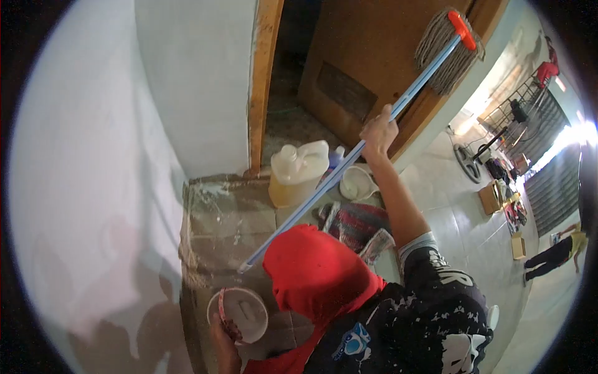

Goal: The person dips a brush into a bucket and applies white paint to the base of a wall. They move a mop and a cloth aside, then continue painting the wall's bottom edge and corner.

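Neither of my own hands can be made out. In front of me a co-worker in a red head covering (317, 268) and a paint-spotted black shirt bends over. The co-worker's raised hand (379, 134) grips the blue handle (299, 215) of a mop; its grey string head (436, 47) with a red clamp points up. At the lower left, another hand (224, 346), seemingly the same person's, is at the rim of a round white bucket (264, 311). A reddish strip lies across the bucket by those fingers. Pale contents and a light block show inside.
A jug of yellowish liquid (286, 190), a white dipper (374, 188) and a striped cloth (355, 221) lie on the tiles. Behind are a brown door (367, 56) and its wooden frame. Cardboard boxes (489, 198) and another person (560, 252) are at the far right.
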`<state>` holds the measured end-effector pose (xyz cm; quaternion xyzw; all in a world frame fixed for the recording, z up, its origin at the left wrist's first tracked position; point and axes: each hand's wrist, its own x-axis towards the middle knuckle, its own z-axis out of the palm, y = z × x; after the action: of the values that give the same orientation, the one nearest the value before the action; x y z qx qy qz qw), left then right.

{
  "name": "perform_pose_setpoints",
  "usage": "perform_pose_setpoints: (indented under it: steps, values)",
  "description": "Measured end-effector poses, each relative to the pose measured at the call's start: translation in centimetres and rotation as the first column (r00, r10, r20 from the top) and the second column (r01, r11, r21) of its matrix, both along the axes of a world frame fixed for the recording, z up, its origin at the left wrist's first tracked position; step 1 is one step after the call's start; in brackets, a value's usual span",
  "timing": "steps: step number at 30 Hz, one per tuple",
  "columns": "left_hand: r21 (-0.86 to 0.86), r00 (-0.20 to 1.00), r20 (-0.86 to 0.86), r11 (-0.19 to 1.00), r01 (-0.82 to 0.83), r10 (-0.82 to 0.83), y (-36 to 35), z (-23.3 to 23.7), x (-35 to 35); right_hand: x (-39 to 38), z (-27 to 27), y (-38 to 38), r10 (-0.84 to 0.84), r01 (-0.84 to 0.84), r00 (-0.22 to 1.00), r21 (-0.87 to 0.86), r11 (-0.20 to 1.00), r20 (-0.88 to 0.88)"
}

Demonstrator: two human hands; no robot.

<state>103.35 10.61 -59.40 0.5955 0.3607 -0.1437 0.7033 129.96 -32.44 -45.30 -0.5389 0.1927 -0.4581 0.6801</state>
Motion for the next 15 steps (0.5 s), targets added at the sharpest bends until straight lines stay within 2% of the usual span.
perform_pose_setpoints:
  steps: [2,3,5,7,10,11,12,13,14,15]
  values:
    - [0.004,0.999,0.019,0.999,0.032,-0.032,1.1,-2.4,-0.1,-0.3,3.8,-2.8,0.049,-0.041,0.993,-0.066,0.997,0.112]
    - [0.013,0.998,0.02,0.998,0.058,-0.058,1.3,-3.0,0.2,-0.3,5.9,-3.7,-0.026,0.042,0.995,-0.167,0.985,0.095]
    - [0.02,0.995,0.028,0.995,0.096,-0.096,0.2,0.0,0.5,-0.1,9.5,-7.3,-0.079,0.106,0.991,-0.261,0.96,0.11]
    - [0.038,0.992,0.013,0.992,0.121,-0.122,0.0,1.1,0.7,1.4,12.3,-13.9,-0.342,0.318,0.937,-0.568,0.759,0.069]
    - [0.033,0.996,-0.033,0.996,0.085,-0.084,0.0,0.5,0.4,2.2,17.6,-18.1,-0.438,0.408,0.889,-0.661,0.63,0.132]
    - [0.147,0.994,-0.001,0.983,0.11,-0.111,-0.5,0.8,0.6,2.0,19.1,-18.5,-0.478,0.451,0.862,-0.686,0.572,0.168]
    - [0.258,0.989,0.031,0.957,0.133,-0.146,-0.8,1.0,0.7,-0.5,20.4,-13.9,-0.321,0.323,0.938,-0.653,0.685,0.127]
    - [0.265,0.988,0.018,0.954,0.141,-0.151,-0.7,0.9,0.7,-2.7,20.7,-9.7,-0.153,0.182,0.983,-0.611,0.771,0.101]
    - [0.17,0.995,0.003,0.981,0.093,-0.095,-0.6,0.8,0.6,-1.4,20.6,-11.5,-0.157,0.179,0.984,-0.606,0.775,0.09]
    - [0.074,0.999,-0.011,0.997,0.038,-0.037,-0.6,0.8,0.8,1.5,21.2,-15.2,-0.18,0.265,0.961,-0.514,0.816,0.21]
